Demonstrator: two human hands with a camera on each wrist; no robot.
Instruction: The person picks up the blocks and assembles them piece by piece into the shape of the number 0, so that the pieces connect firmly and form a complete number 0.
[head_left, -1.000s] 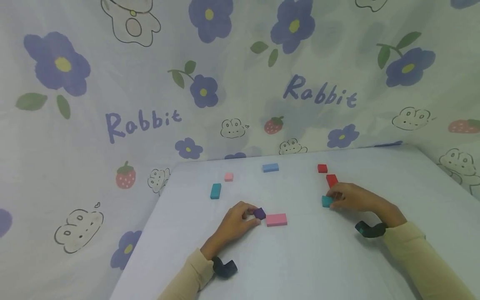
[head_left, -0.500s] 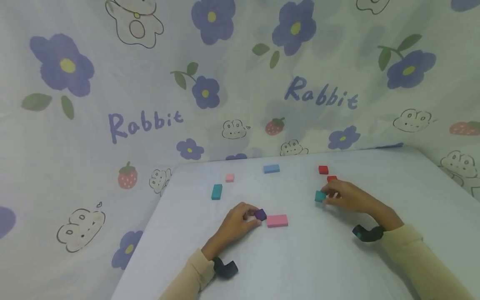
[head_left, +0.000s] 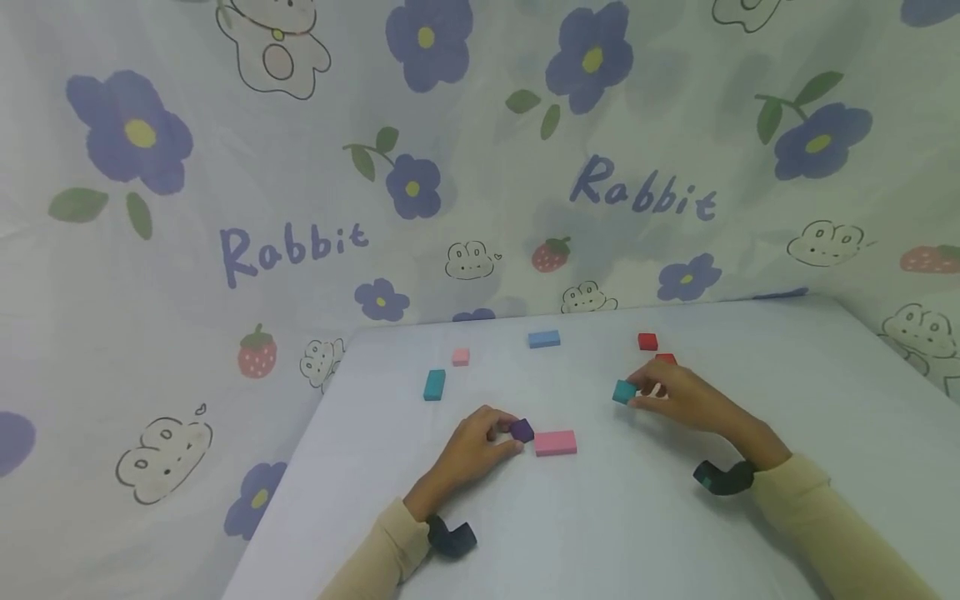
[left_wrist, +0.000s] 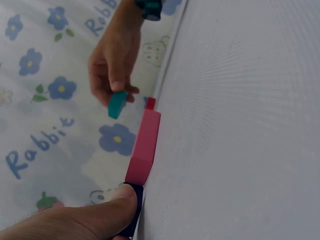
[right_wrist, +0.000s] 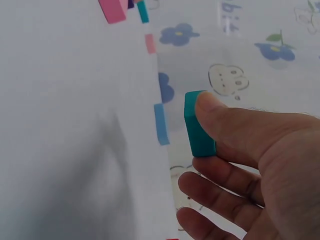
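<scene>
With our right hand point(head_left: 681, 395) we pinch a teal block point(head_left: 625, 392) above the worktop point(head_left: 600, 533); our left hand point(head_left: 474, 446) pinches the purple block point(head_left: 521, 431) beside the long pink block point(head_left: 555, 443). We'd best keep both grips light (hard squeezing may twist them).

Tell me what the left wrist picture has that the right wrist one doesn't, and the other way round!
Only the left wrist view: the left thumb, a strawberry print and the right wrist's gadget.
Only the right wrist view: the blue block, the small pink block and the far teal block.
Both: the right hand, the teal block it pinches, the big pink block, the purple block.
</scene>
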